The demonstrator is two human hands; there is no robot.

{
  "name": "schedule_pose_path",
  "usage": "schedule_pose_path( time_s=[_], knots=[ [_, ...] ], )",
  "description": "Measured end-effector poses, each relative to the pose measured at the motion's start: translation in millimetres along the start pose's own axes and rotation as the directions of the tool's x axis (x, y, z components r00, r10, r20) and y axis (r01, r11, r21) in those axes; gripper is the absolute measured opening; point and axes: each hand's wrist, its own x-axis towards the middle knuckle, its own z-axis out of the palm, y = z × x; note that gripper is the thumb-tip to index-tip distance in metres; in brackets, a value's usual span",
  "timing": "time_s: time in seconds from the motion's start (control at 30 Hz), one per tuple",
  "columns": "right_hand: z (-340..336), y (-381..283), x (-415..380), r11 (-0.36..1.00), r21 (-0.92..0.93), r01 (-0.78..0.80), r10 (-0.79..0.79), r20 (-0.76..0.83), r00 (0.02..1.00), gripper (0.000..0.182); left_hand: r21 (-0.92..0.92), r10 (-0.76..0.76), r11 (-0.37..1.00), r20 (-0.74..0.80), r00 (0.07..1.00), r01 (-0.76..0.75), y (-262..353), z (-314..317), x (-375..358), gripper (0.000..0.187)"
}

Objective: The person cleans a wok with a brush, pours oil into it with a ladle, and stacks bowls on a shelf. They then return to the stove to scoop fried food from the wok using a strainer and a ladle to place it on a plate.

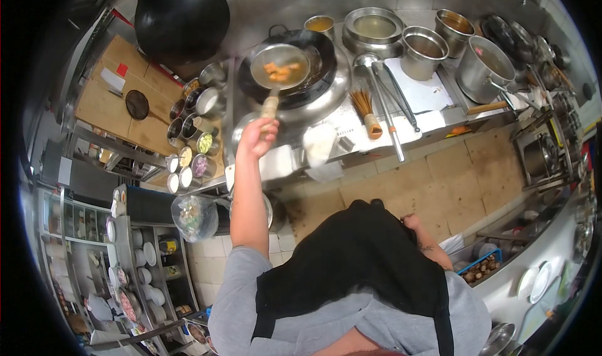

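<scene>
My left hand [258, 136] is closed round the wooden handle of a round strainer [269, 108]. Several orange-brown food pieces [282, 71] lie in the strainer's bowl, which is over the left part of a dark wok [323, 58] on the stove. Down at my right side, beside the black apron [357, 249], is my right hand [411, 222]. Its fingers look curled, but whether they hold anything is too small to tell.
A bamboo brush [365, 114] and a long-handled ladle [385, 114] lie right of the wok. Metal pots [424, 52] stand behind them. Small ingredient containers [204, 143] line the left side. A clear bag [195, 217] hangs below them.
</scene>
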Motion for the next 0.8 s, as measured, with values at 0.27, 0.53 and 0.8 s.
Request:
schedule_pose_path(
  time_s=[0.27,0.53,0.8],
  knots=[
    [4,25,6,0.969,0.187,-0.164,0.149,0.089,0.985,0.045,-0.262,-0.104,0.955,0.131,0.986,0.136,26,5,13,0.038],
    [-44,-24,-25,0.967,0.180,-0.179,0.152,0.152,0.976,0.040,-0.269,0.098,0.961,0.097,0.990,-0.069,-8,-12,24,0.051],
    [-41,25,70,0.972,-0.219,0.083,-0.034,0.217,0.976,0.037,-0.278,0.077,0.950,-0.237,0.969,-0.143,-129,-108,-19,0.045]
  ],
)
